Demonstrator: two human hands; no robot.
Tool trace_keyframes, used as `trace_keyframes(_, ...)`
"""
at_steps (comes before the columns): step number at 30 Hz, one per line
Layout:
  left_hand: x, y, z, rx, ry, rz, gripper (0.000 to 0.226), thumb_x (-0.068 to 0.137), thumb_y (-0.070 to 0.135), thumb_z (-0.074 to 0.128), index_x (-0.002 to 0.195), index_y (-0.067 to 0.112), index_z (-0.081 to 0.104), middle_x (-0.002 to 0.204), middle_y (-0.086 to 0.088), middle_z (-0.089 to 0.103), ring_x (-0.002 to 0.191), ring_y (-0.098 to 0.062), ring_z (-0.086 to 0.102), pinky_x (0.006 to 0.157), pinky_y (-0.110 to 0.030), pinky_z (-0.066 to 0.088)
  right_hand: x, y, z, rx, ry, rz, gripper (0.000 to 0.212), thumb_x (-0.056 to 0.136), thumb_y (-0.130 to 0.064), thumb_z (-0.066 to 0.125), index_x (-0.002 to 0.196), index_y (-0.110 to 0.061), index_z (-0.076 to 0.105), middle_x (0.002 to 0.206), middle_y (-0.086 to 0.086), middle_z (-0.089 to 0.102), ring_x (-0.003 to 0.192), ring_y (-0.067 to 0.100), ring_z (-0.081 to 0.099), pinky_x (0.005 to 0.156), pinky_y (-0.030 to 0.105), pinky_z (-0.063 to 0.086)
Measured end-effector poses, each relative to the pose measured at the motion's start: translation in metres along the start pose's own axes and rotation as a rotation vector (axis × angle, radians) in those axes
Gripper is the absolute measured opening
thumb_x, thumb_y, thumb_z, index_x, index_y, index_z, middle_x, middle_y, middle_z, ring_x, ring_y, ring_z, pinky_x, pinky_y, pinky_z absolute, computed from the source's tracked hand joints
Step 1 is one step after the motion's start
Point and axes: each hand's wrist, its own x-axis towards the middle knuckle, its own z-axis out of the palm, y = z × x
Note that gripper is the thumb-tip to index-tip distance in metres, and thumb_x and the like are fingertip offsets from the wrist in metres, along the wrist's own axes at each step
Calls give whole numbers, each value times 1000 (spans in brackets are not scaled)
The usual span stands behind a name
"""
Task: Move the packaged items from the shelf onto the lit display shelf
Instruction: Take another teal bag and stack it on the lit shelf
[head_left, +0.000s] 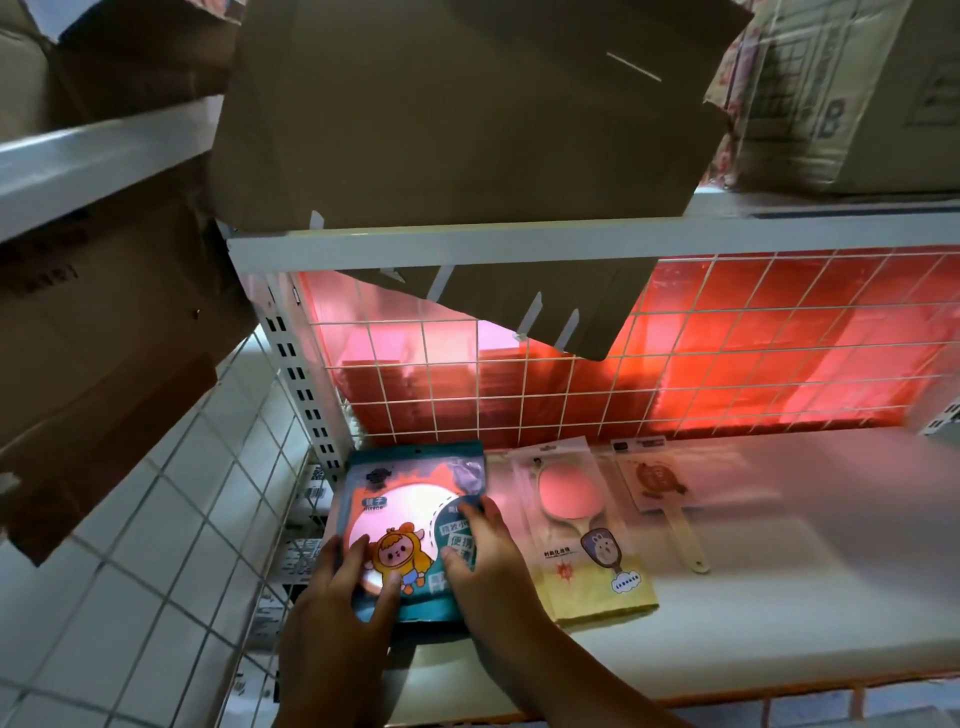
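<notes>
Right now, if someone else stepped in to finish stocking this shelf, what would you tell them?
Left hand: fingers laid on the teal mirror pack, near its left edge.
Right hand: fingers flat on the same pack's right side.
On the lit display shelf: the teal pack is at the left, the yellow mirror pack beside it, and the clear bear-shaped pack further right.
Done: three packs lie in a row.
Left: settle the teal pack and let go. Whether more packs are waiting is out of view.
</notes>
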Motion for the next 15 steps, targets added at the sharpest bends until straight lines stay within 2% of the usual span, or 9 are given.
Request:
trace_keyframes(4, -2, 3, -1, 68, 14, 23, 80, 88, 75, 48, 153, 28, 43, 163, -8, 31, 132, -28, 52, 102, -43, 52, -2, -4, 2, -11, -13, -14, 56, 87, -39, 55, 140, -41, 39, 142, -17, 42, 122, 9, 55, 99, 32, 54)
trace_keyframes(8, -6, 9, -3, 156, 71, 86, 81, 83, 75, 44, 141, 22, 59, 145, -15, 52, 114, -32, 64, 88, -43, 57, 0, -3, -4, -38, -26, -19, 55, 88, -40, 54, 141, -40, 39, 142, -14, 45, 123, 9, 55, 101, 32, 53)
trace_keyframes(10, -7, 11, -4, 164, 89, 101, 77, 89, 74, 48, 143, 22, 58, 146, -15, 50, 117, -32, 63, 90, -43, 56, 3, -3, -9, -15, -22, 19, 51, 90, -39, 56, 139, -42, 42, 137, -15, 50, 118, 8, 57, 100, 33, 53)
trace_keyframes(13, -6, 13, -5, 161, 30, 59, 86, 82, 77, 40, 151, 26, 47, 159, -11, 35, 132, -30, 51, 103, -43, 49, 4, -4, -13, -19, -32, 27, 50, 93, -36, 57, 141, -41, 43, 134, -17, 50, 116, 7, 57, 99, 31, 53)
trace_keyframes(15, -6, 14, -7, 171, 53, 70, 85, 85, 81, 43, 148, 25, 51, 154, -11, 42, 128, -31, 54, 99, -43, 52, 2, -6, -14, -24, -33, -1, 47, 93, -34, 57, 139, -41, 46, 135, -18, 50, 118, 7, 57, 99, 29, 53)
